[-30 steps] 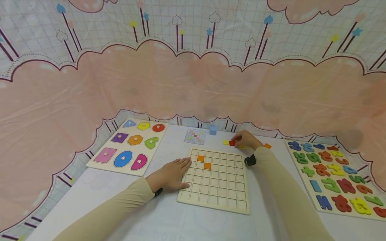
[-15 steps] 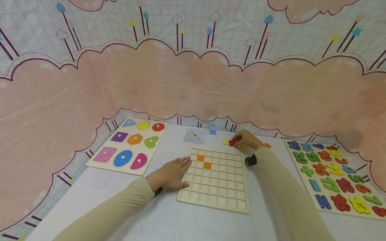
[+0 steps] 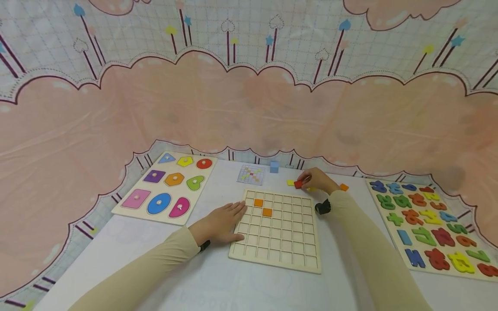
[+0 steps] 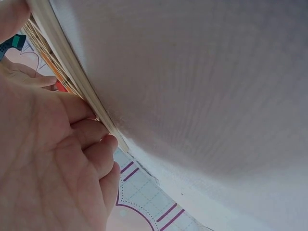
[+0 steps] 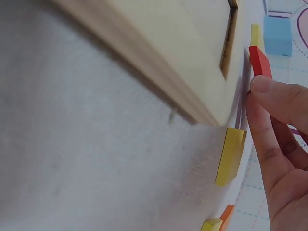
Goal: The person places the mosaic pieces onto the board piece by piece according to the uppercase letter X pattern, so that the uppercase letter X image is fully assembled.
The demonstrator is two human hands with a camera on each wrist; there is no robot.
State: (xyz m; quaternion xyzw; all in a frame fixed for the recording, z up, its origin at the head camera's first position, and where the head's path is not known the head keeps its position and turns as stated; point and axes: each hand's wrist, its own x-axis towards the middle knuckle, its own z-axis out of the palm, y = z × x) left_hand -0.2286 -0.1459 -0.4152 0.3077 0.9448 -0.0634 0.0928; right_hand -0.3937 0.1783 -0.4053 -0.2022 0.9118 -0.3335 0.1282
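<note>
The left hand is laid flat, fingers straight, against the left edge of the pale wooden grid board. Behind the board, a small flat red square tile is pinched by the right hand. Nothing has visibly moved since before.
</note>
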